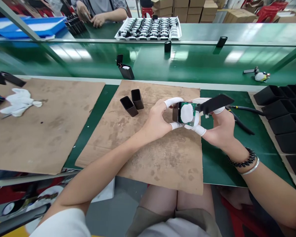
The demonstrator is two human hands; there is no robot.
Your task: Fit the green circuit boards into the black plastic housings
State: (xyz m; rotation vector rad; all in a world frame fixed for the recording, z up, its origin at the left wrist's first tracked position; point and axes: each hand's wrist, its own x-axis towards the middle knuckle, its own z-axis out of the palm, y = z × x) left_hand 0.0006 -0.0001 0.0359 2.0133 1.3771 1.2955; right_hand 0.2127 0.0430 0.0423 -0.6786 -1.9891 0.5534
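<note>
My left hand (160, 120) and my right hand (218, 126) meet over a brown cardboard sheet (150, 154), both wearing white finger cots. Together they pinch a small black housing with a green circuit board and a white round dome (186, 113) showing in it. My right hand also grips a flat black cover piece (215, 102) that sticks up to the right. Two empty black rectangular shells (132, 102) stand on the cardboard, left of my hands.
A black tray of deep cells (286, 121) sits at the right, pliers (241, 117) beside it. A second cardboard sheet (39, 131) with white cloth (19, 102) lies left. Beyond the green belt (187, 62), a white tray of parts (149, 28) and another person's hands (91, 16).
</note>
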